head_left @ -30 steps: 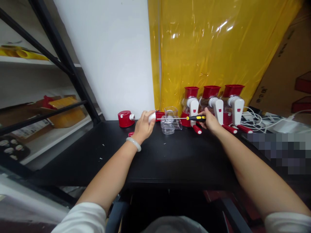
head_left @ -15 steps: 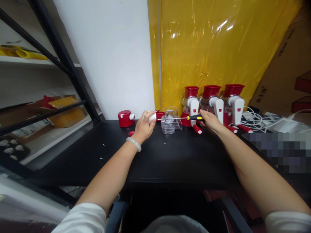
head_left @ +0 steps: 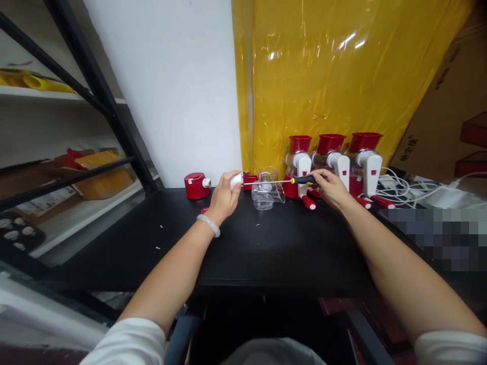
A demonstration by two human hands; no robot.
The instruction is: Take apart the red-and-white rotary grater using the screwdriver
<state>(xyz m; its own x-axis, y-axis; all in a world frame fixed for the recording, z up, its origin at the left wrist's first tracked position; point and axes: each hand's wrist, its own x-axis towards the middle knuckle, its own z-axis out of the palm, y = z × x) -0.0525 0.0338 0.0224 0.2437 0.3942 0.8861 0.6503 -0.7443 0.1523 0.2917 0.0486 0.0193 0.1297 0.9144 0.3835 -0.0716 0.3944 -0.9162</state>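
Note:
My left hand (head_left: 225, 196) is closed round a white part (head_left: 236, 179) above the back of the black table. In my right hand (head_left: 327, 185) is the black and yellow handle of a screwdriver (head_left: 303, 180). Its long shaft points left, with the tip at the white part; the exact contact is too small to tell. Behind the shaft stands a clear plastic housing (head_left: 264, 195), beside a red piece (head_left: 249, 182). A red round base (head_left: 197, 186) with a white knob sits left of my left hand.
Three red and white crank machines (head_left: 300, 167) stand at the back right, their handles jutting forward. White cables (head_left: 407, 190) and a power adapter lie farther right. Small white scraps dot the black table (head_left: 266, 258). A black-framed shelf (head_left: 110, 119) rises at the left.
The screwdriver has shifted slightly left and up, and its handle has turned in my right hand. My left hand, with the white part, has moved slightly left.

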